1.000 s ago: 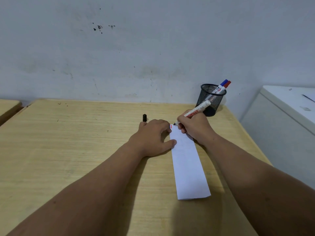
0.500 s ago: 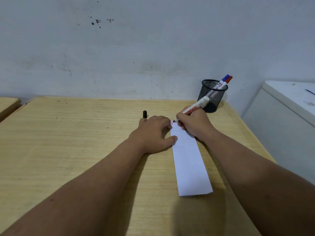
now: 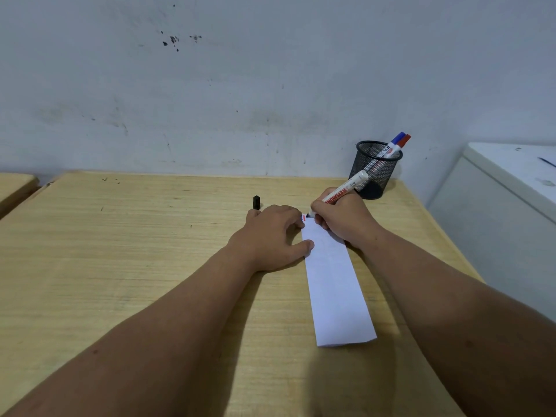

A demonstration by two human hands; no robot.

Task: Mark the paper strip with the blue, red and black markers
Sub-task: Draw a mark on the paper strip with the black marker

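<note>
A white paper strip [image 3: 335, 284] lies lengthwise on the wooden desk [image 3: 135, 266]. My left hand [image 3: 272, 236] presses flat on the desk with its thumb on the strip's left edge. My right hand [image 3: 343, 219] grips an uncapped white marker with a black tip [image 3: 346, 191], the tip touching the strip's far left corner beside small blue and red marks. The marker's black cap [image 3: 256, 202] stands on the desk just beyond my left hand. The blue marker [image 3: 394, 142] and red marker [image 3: 403, 142] stand capped in a black mesh cup [image 3: 376, 170].
The mesh cup stands at the desk's far right corner against a grey wall. A white cabinet [image 3: 505, 212] sits right of the desk. Another desk's corner [image 3: 15, 185] shows at the far left.
The marker tip has stayed at the strip's far corner with only slight shifts of my right hand. My left hand holds the strip in the same place. The view has tilted a little.
</note>
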